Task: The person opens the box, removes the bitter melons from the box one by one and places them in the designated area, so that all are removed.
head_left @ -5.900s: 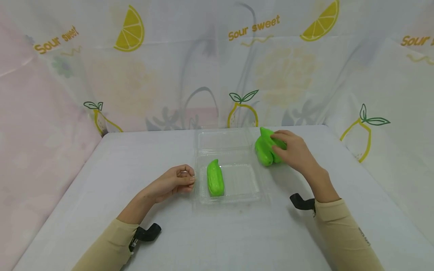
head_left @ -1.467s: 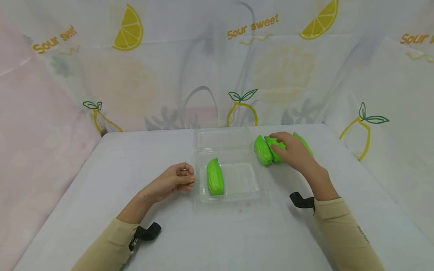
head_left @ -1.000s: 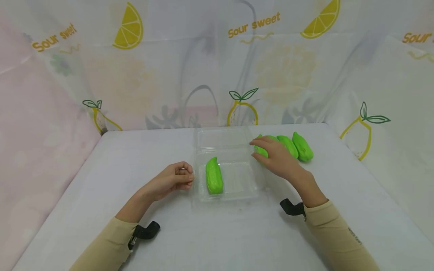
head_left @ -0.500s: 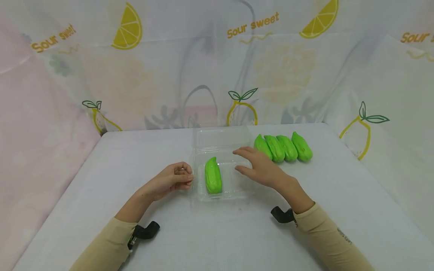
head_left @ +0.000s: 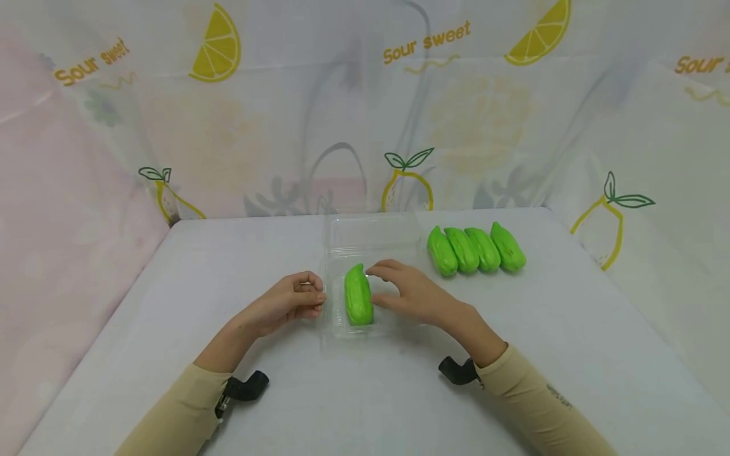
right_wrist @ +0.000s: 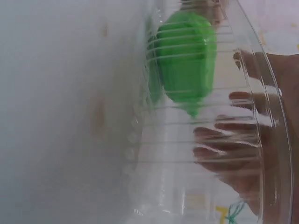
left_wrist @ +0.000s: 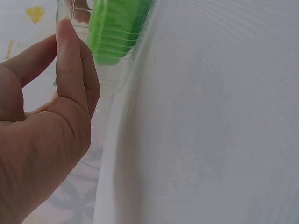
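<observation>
A clear plastic clamshell box stands on the white table with its lid folded back. Inside, on the left, lies a green, elongated vegetable-like piece with a pointed tip. My left hand pinches the box's left rim between thumb and fingers, as the left wrist view also shows. Over the box, my right hand has thumb and fingers spread just right of the green piece. Through the clear wall in the right wrist view, the right hand's fingers appear apart from the green piece.
Several matching green pieces lie side by side in a row on the table, behind and right of the box. Behind the table hangs a lemon-print cloth. A black wrist camera sticks out from each sleeve.
Pieces that were bunched under my right hand now lie in a row. The right hand has left them and moved left and nearer over the box. My left hand stays at the rim.
</observation>
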Action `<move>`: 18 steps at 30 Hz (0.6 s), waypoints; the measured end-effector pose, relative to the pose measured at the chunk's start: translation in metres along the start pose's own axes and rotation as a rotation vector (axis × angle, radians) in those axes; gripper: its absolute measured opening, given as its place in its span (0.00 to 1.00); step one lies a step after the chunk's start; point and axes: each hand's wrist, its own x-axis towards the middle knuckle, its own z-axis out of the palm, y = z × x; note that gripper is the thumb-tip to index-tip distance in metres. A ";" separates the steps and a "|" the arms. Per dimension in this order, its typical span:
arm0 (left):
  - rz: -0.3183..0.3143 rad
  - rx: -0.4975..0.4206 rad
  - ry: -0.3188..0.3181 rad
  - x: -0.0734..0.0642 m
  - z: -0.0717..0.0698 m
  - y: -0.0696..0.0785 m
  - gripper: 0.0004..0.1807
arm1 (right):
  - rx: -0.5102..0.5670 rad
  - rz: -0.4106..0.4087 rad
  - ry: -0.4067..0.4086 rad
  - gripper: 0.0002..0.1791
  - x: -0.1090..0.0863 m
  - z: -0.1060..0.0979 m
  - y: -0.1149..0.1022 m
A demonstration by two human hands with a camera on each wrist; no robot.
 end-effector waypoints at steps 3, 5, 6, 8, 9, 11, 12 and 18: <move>-0.002 -0.002 0.001 -0.001 0.000 0.000 0.11 | -0.018 0.000 -0.033 0.28 0.003 0.006 -0.005; -0.003 -0.004 0.001 -0.001 0.000 0.000 0.11 | -0.026 0.011 -0.050 0.29 0.003 0.008 -0.007; -0.003 -0.005 0.000 -0.001 0.000 0.000 0.11 | -0.025 0.017 -0.057 0.29 0.004 0.009 -0.009; -0.002 -0.004 -0.002 -0.001 0.000 0.000 0.12 | -0.018 0.031 -0.065 0.30 0.003 0.010 -0.011; 0.000 -0.003 -0.003 -0.001 0.000 0.000 0.12 | -0.017 0.036 -0.068 0.30 0.003 0.010 -0.012; 0.003 0.000 -0.006 -0.001 0.000 0.000 0.12 | -0.011 0.034 -0.073 0.31 0.003 0.010 -0.013; 0.005 0.001 -0.008 -0.001 0.000 0.000 0.13 | -0.010 0.028 -0.077 0.31 0.004 0.011 -0.014; 0.006 -0.006 -0.009 0.000 0.000 0.000 0.12 | -0.025 -0.009 -0.133 0.32 0.006 0.013 -0.015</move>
